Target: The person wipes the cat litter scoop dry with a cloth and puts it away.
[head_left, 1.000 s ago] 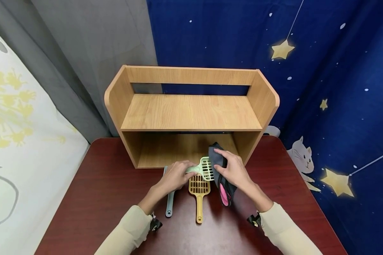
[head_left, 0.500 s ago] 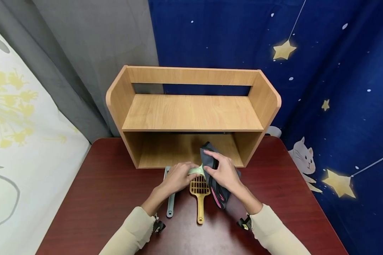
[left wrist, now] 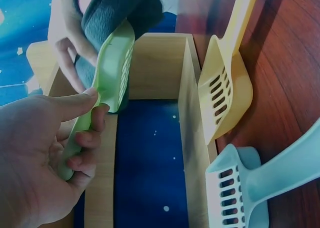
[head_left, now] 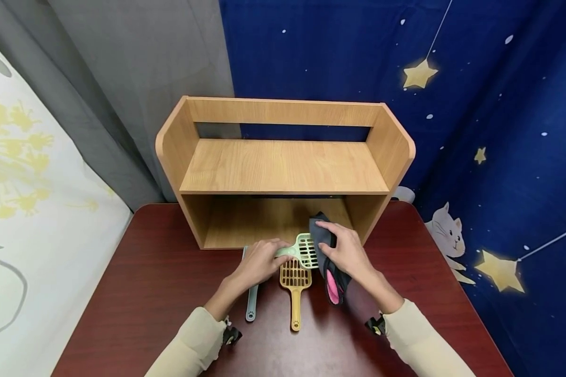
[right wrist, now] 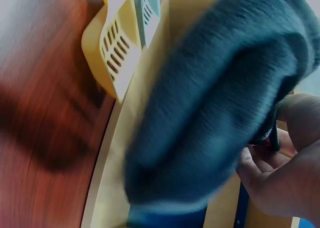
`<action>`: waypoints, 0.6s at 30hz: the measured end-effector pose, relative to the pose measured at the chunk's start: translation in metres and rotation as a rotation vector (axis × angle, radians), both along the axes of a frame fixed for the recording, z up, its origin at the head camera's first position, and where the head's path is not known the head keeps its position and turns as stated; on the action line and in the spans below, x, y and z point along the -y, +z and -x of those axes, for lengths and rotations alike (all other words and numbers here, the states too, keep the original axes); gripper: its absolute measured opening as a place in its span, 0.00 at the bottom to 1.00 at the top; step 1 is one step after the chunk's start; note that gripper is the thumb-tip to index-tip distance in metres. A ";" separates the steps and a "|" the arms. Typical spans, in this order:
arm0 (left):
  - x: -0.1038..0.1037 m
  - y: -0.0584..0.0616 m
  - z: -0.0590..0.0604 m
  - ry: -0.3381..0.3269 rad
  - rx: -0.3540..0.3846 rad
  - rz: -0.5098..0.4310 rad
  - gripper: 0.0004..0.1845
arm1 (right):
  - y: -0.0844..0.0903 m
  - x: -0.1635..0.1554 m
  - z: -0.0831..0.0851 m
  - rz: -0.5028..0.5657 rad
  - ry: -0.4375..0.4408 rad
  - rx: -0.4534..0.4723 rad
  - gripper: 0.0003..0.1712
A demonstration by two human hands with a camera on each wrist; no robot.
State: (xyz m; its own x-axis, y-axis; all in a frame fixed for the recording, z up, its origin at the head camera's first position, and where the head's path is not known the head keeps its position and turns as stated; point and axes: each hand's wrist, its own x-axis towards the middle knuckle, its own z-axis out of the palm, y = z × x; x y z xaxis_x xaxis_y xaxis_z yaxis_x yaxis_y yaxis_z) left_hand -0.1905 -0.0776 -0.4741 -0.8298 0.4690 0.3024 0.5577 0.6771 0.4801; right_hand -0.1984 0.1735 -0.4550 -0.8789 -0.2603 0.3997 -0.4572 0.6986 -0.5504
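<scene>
My left hand grips the handle of a pale green slotted scoop and holds it just above the table in front of the wooden shelf. Against the scoop's right side, my right hand grips a dark grey cloth with a pink lining. The left wrist view has the green scoop touching the grey cloth. In the right wrist view the grey cloth fills most of the frame. A yellow scoop lies flat under the green one.
A light blue scoop lies on the dark red table, partly under my left hand. The shelf's lower bay holds nothing I can see. Curtains hang behind; a cat-print backdrop is on the right.
Half a second ago my right hand had drawn the cloth left over the green scoop's head. It has slid back right, and the slotted head shows again. My left hand stayed put.
</scene>
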 end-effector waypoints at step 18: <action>0.025 0.003 0.003 -0.024 0.043 0.009 0.15 | 0.014 -0.071 0.003 0.204 0.054 0.051 0.33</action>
